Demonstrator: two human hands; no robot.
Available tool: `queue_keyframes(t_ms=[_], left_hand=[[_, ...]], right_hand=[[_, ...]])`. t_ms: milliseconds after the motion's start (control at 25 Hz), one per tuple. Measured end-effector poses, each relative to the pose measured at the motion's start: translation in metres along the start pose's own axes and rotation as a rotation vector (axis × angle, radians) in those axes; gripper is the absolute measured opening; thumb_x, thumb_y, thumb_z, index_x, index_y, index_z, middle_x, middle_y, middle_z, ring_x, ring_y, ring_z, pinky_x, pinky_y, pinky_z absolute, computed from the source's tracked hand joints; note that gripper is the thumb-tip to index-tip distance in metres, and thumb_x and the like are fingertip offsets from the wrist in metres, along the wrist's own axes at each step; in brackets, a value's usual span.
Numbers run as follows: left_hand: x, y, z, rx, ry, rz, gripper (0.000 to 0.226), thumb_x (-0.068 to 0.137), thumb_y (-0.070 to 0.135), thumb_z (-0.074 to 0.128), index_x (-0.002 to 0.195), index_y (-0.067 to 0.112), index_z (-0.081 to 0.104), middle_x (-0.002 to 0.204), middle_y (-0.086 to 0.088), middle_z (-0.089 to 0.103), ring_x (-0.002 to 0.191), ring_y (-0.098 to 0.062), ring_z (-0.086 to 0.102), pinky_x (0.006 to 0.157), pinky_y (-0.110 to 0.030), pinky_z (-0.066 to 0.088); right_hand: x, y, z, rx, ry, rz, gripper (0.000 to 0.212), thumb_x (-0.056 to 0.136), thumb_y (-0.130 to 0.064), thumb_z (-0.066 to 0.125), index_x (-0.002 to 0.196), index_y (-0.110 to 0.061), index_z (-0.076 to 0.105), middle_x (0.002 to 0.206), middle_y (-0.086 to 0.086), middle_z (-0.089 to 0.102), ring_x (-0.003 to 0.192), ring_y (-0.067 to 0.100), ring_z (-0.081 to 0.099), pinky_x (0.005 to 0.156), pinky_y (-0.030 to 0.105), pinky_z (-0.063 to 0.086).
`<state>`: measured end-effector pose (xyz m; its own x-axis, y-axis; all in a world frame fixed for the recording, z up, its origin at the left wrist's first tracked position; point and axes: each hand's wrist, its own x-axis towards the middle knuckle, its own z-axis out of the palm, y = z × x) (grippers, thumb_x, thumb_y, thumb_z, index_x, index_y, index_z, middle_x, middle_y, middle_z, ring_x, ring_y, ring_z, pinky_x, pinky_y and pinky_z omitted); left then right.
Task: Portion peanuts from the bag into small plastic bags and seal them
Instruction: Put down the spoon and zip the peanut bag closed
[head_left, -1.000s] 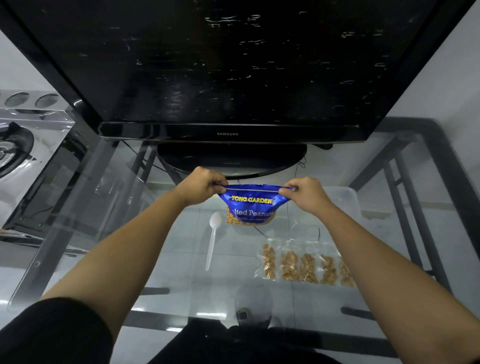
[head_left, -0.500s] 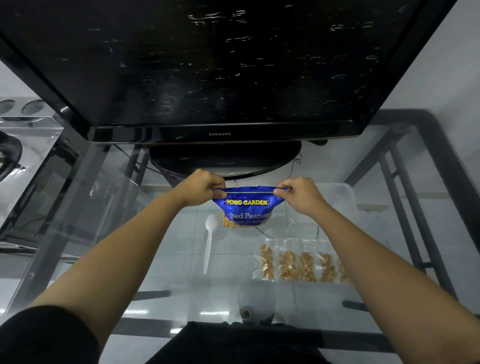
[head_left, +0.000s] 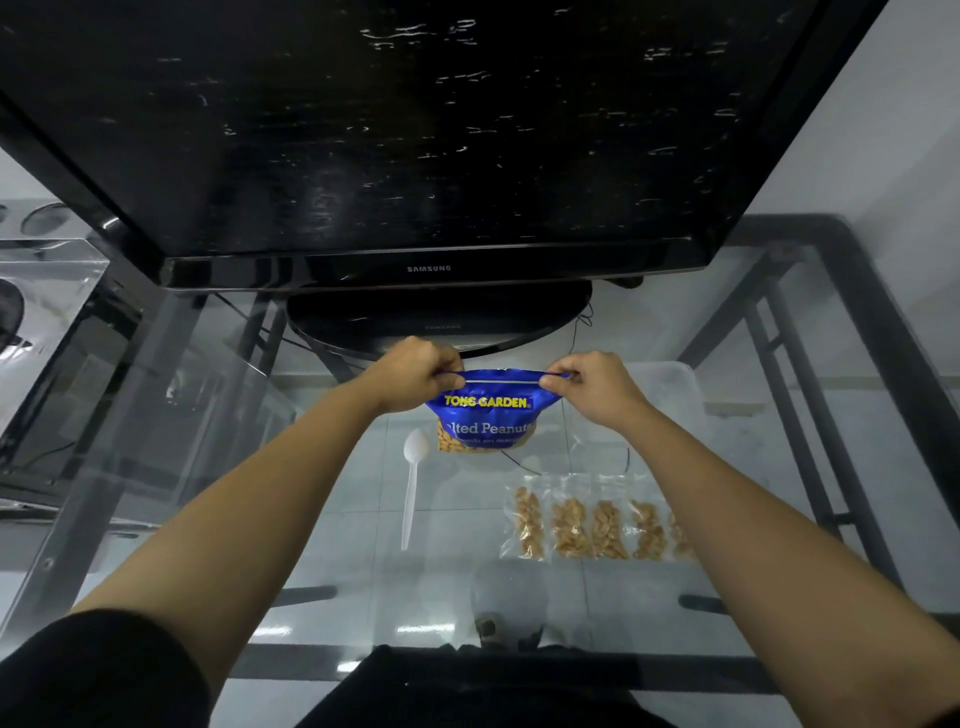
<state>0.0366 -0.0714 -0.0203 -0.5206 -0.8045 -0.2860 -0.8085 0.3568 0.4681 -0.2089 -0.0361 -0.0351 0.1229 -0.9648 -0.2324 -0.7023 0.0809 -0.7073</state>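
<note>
Blue glossy peanut bag (head_left: 485, 415) between left hand (head_left: 415, 371) and right hand (head_left: 592, 387)

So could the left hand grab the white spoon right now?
Probably yes, once it lets go: the left hand is pinching the peanut bag, but the spoon lies uncovered nearby.

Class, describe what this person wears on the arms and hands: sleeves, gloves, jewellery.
The left hand and the right hand are bare: no gloves, rings or watch show. Both forearms are uncovered. A black sleeve covers the left upper arm; the right arm leaves the picture before any sleeve plainly shows.
</note>
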Motion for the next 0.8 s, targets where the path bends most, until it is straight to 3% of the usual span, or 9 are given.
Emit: queue_keyframes(t_ms=[200,440,800], left_hand=[[0.006,0.022,0.002,0.15,-0.003,-0.022,0.034,0.09,0.039,0.052,0.118,0.02,0.052,0.116,0.0,0.059,0.109,-0.019,0.051,0.094,-0.041,0.034],[0.031,0.066,0.019,0.267,0.013,0.086,0.026,0.092,0.035,0.047,0.111,0.019,0.055,0.109,-0.003,0.063,0.107,-0.021,0.052,0.092,-0.041,0.033],[0.035,0.071,0.029,0.184,0.062,0.015,0.019,0.091,0.027,0.049,0.103,0.016,0.058,0.103,-0.005,0.062,0.101,-0.02,0.052,0.089,-0.039,0.032]], right_hand=[[-0.003,0.001,0.001,0.014,-0.002,0.0,0.022,0.089,-0.021,0.06,0.104,-0.006,0.067,0.1,0.011,0.07,0.094,0.022,0.063,0.078,0.033,0.052],[-0.005,0.001,0.003,0.024,0.016,-0.01,0.018,0.089,-0.017,0.06,0.1,-0.006,0.069,0.091,0.01,0.07,0.076,0.014,0.057,0.069,0.023,0.041],[-0.006,-0.002,0.004,0.001,0.048,-0.028,0.016,0.089,-0.016,0.06,0.095,-0.006,0.071,0.089,0.011,0.07,0.077,0.018,0.058,0.071,0.026,0.043]])
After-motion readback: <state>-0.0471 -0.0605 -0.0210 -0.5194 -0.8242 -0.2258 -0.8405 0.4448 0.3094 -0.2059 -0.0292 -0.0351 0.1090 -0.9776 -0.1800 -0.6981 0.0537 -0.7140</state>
